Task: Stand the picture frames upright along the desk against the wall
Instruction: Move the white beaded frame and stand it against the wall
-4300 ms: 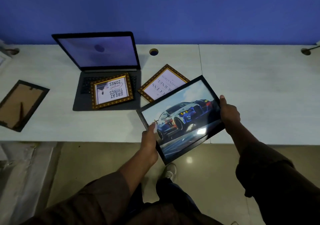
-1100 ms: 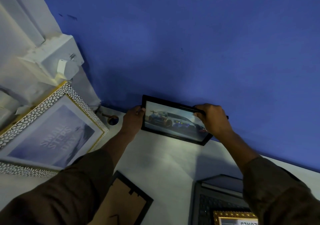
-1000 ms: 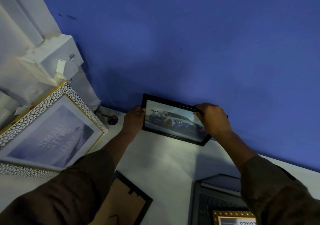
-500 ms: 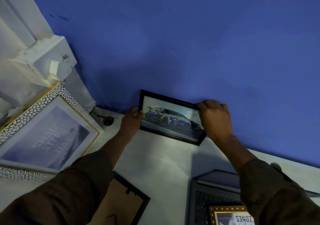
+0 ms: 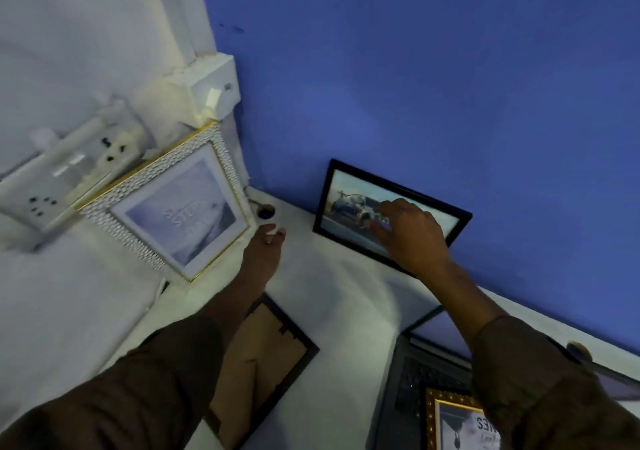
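Observation:
The black-framed car picture stands upright on the white desk, leaning on the blue wall. My right hand hovers in front of its lower right part, fingers apart, holding nothing. My left hand is off the frame, to its left, above the desk with fingers loosely curled and empty. A white pebble-edged frame leans at the left corner. A black frame lies face down under my left arm. A gold-edged frame rests on the laptop.
An open laptop sits at the lower right. A cable hole lies between the two standing frames. A white socket strip and a switch box are fixed on the left wall.
Both hands have let go of the car picture, which now stands alone against the wall. My left hand drew back to the left; the view swung left.

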Available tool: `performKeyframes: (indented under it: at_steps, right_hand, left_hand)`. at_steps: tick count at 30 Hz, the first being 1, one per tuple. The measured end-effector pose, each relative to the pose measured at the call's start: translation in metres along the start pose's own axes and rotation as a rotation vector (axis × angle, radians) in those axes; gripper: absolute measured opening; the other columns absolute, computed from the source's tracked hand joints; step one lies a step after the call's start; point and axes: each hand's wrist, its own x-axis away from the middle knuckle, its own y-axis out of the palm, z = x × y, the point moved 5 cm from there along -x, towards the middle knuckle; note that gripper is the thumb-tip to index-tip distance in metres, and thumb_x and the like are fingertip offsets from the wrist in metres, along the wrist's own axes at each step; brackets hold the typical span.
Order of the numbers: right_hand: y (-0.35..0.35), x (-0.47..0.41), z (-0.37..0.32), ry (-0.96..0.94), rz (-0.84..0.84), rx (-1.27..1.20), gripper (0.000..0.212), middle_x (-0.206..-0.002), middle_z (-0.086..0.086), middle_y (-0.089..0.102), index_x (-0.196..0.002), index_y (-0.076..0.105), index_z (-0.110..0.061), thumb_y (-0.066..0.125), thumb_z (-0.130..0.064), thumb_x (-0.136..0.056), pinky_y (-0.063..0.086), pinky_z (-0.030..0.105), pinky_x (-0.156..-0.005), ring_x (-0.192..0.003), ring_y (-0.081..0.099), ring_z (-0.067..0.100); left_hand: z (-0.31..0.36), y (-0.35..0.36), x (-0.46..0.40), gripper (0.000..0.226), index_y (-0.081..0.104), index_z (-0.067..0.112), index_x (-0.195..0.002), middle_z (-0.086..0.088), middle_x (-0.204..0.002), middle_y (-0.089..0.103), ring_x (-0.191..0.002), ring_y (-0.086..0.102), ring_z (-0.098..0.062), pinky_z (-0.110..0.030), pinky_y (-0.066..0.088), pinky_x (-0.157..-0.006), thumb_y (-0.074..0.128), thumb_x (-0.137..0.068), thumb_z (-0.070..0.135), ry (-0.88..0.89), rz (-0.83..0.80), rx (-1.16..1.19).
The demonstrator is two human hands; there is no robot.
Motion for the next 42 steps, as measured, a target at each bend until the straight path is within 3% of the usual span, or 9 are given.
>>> performKeyframes:
  at_steps: [4,8,13,16,22,27,31,38,42]
  right_hand:
    - [-0.002,0.015,-0.046,-0.187,-0.027,-0.013,0.033,-0.107,0.013,0.07,-0.109,0.071,-0.013,0.049,-0.038,-0.103,0.053,0.037,-0.076,-0.096,0.067,0.033]
    - [0.006,0.021,-0.084,-0.179,-0.086,-0.275,0.044,-0.086,0.006,0.071,-0.089,0.069,-0.017,0.046,-0.055,-0.095,0.051,0.037,-0.071,-0.082,0.066,0.028]
    - [0.019,0.016,-0.127,-0.136,-0.166,-0.497,0.038,-0.104,0.006,0.072,-0.109,0.069,-0.017,0.057,-0.051,-0.097,0.049,0.034,-0.08,-0.097,0.066,0.025]
    - [0.029,0.005,-0.149,-0.118,-0.216,-0.576,0.044,-0.113,0.006,0.07,-0.121,0.065,-0.017,0.058,-0.053,-0.096,0.055,0.041,-0.092,-0.103,0.067,0.026]
    - [0.057,-0.051,-0.18,-0.047,-0.297,-0.644,0.045,-0.109,0.003,0.065,-0.134,0.057,-0.016,0.061,-0.042,-0.098,0.051,0.038,-0.095,-0.111,0.067,0.029]
    - [0.085,-0.099,-0.204,0.023,-0.33,-0.673,0.053,-0.144,0.012,0.056,-0.149,0.045,-0.014,0.061,-0.025,-0.1,0.04,0.026,-0.097,-0.13,0.055,0.028]
    - [0.104,-0.126,-0.218,0.042,-0.356,-0.706,0.068,-0.157,0.009,0.043,-0.159,0.03,-0.02,0.063,-0.025,-0.1,0.037,0.034,-0.114,-0.141,0.045,0.027]
    - [0.119,-0.14,-0.234,0.057,-0.45,-0.89,0.067,-0.142,-0.003,0.047,-0.154,0.034,-0.02,0.064,-0.003,-0.096,0.041,0.028,-0.1,-0.122,0.044,0.011]
    - [0.11,-0.127,-0.211,0.081,-0.446,-0.947,0.056,-0.131,-0.001,0.055,-0.145,0.045,-0.015,0.064,-0.001,-0.095,0.047,0.012,-0.07,-0.108,0.056,0.008]
  left_hand:
    - [-0.026,-0.051,0.05,0.048,0.05,0.014,-0.144,-0.011,-0.142,0.057,-0.132,0.055,-0.031,-0.036,0.045,-0.102,0.047,-0.103,0.039,-0.069,0.138,0.064]
    - [-0.05,-0.106,0.098,0.049,0.054,0.011,-0.137,-0.014,-0.141,0.058,-0.126,0.056,-0.033,-0.042,0.045,-0.109,0.054,-0.1,0.043,-0.132,0.38,0.184]
    - [-0.079,-0.159,0.132,0.06,0.044,0.015,-0.144,-0.005,-0.141,0.054,-0.125,0.054,-0.027,-0.034,0.041,-0.098,0.057,-0.097,0.05,-0.182,0.48,0.287]
    - [-0.083,-0.184,0.134,0.06,0.042,0.015,-0.146,-0.009,-0.143,0.052,-0.122,0.053,-0.027,-0.033,0.04,-0.095,0.058,-0.098,0.046,-0.187,0.509,0.285]
    - [-0.083,-0.207,0.096,0.057,0.046,0.016,-0.142,-0.012,-0.139,0.058,-0.112,0.059,-0.026,-0.035,0.05,-0.09,0.069,-0.093,0.037,-0.142,0.462,0.242]
    - [-0.074,-0.212,0.062,0.05,0.053,0.017,-0.136,-0.008,-0.132,0.066,-0.116,0.065,-0.026,-0.042,0.055,-0.098,0.07,-0.092,0.035,-0.042,0.381,0.073]
    - [-0.063,-0.217,0.038,0.042,0.054,0.012,-0.14,-0.01,-0.136,0.065,-0.122,0.063,-0.027,-0.027,0.046,-0.093,0.062,-0.099,0.022,0.045,0.341,-0.065]
    - [-0.054,-0.227,0.027,0.022,0.07,0.007,-0.117,-0.012,-0.109,0.077,-0.097,0.073,-0.027,-0.021,0.052,-0.066,0.057,-0.102,0.015,0.165,0.34,-0.179]
    - [-0.049,-0.217,0.051,0.025,0.07,0.01,-0.124,-0.007,-0.115,0.076,-0.104,0.071,-0.017,-0.03,0.058,-0.088,0.059,-0.102,0.014,0.296,0.318,-0.137]
